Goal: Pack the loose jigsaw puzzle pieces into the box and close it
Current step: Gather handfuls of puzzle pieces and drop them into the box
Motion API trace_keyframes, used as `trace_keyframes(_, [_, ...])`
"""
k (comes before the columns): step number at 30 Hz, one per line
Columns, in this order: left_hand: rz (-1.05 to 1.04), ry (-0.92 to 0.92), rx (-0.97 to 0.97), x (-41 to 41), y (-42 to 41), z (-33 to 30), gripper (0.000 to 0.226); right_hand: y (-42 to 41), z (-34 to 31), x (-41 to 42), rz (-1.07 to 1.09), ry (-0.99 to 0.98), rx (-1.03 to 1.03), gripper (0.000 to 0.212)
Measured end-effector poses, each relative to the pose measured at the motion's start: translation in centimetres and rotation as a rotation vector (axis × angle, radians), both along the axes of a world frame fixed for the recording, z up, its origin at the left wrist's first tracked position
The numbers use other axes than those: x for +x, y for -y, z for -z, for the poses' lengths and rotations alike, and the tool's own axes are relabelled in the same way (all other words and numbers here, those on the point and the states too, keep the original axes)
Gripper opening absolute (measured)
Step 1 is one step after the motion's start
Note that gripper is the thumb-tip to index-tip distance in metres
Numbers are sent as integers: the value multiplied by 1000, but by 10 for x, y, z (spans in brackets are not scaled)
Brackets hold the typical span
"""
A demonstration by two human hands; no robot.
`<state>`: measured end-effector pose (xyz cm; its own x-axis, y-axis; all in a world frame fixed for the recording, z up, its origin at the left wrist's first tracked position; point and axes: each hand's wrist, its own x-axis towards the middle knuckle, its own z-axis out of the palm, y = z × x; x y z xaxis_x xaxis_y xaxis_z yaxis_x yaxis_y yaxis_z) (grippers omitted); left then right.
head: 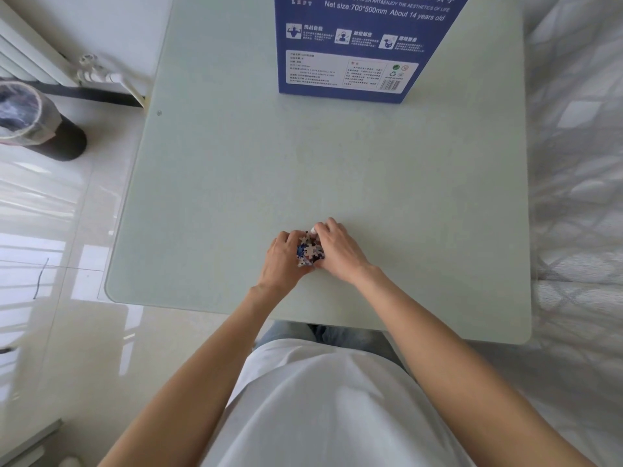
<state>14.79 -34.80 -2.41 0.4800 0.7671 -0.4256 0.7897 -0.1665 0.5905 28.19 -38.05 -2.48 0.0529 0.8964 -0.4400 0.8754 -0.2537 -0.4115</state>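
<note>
Near the table's [202, 197] front edge, we are cupping the puzzle pieces [309, 249] between left hand [285, 261] and right hand [337, 249], fingers curled around the heap; scooping well means sealing the gaps before lifting toward the far box [354, 45].

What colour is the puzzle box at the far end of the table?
Dark blue cardboard puzzle box with white print and a white label panel; shown in the head view.
</note>
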Motion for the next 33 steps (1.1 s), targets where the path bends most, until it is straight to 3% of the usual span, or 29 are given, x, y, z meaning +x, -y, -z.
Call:
trace_keyframes(6, [6,20,27,-2,3,3,47,4,2,-2,29,18,22,37])
trace_keyframes(15, [38,14,105,-1,2,2,31,10,4,-3,67,-79,50,53])
trace_keyframes(21, [36,53,117,-1,-1,2,27,15,5,-2,161,-124,94,41])
trace_keyframes(27, [43,90,146,2,-8,-3,5,17,6,0,237,-127,146,28])
trace_keyframes(33, [98,120,127,8,-27,-27,10,5,-19,14,288,-196,159,29])
